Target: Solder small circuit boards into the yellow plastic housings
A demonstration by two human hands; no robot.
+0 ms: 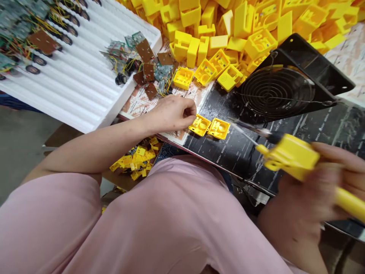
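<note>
My left hand rests on the table edge, fingers curled in a pinch against a small yellow plastic case. A second yellow case lies beside it on the black mat. My right hand, blurred and close to the camera, grips a yellow-handled soldering tool whose thin metal tip points toward the two cases. What the left fingers pinch, if anything, is too small to see.
A heap of yellow cases fills the back. A black fan stands tilted behind the mat. Brown circuit boards with wires lie by a white ridged tray. More yellow parts sit below the table edge.
</note>
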